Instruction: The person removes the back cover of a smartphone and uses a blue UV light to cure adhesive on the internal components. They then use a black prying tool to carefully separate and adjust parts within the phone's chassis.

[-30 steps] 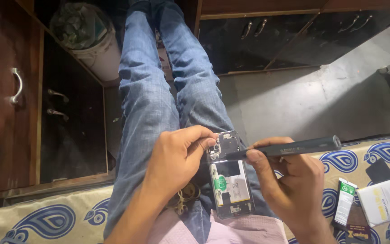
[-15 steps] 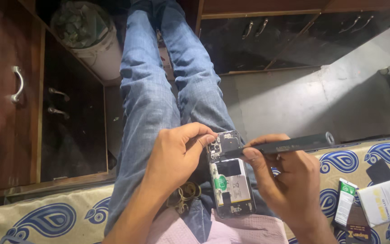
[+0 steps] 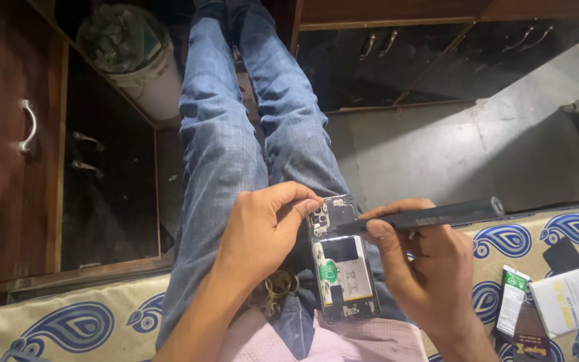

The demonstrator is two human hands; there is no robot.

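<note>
Dark tool (image 3: 430, 216) pinched in right hand (image 3: 423, 268) fingers, tip on opened phone (image 3: 340, 261).

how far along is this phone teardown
Done: the back cover is already off the phone, so its battery and boards are exposed. In hand: the left hand steadies the top edge while the right hand works a dark screwdriver at the upper board near the camera. Left: the battery and lower board are in place; which screws are out is too small to tell.
</note>
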